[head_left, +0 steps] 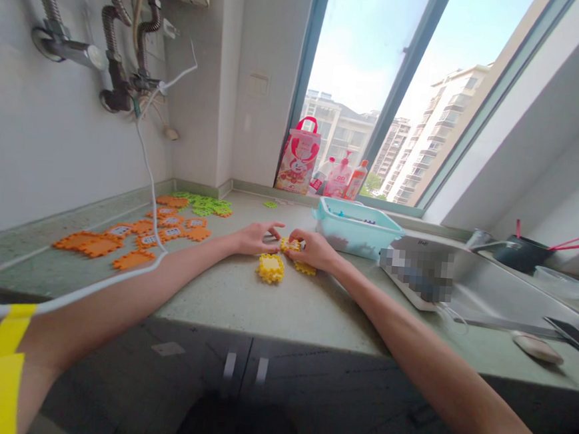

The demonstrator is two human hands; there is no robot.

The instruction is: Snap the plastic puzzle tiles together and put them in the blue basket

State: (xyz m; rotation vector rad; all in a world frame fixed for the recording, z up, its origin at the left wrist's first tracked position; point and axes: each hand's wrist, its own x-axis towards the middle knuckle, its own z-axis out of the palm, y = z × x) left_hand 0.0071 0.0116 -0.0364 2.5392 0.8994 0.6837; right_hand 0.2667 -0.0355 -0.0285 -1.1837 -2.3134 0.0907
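My right hand is closed on a yellow puzzle tile with a toothed edge, held just over the counter. Left of it, my left hand has its fingers apart and holds nothing that I can see; its fingertips are close to the same tile. A stack of yellow toothed tiles lies on the counter in front of both hands. Partly covered by my right hand, another yellow tile rests on the surface.
Orange tiles and green tiles lie on the left of the counter. A light blue basket with pieces inside stands behind my right hand. Right of it are a metal sink and a blurred-out object. A white cable hangs across my left forearm.
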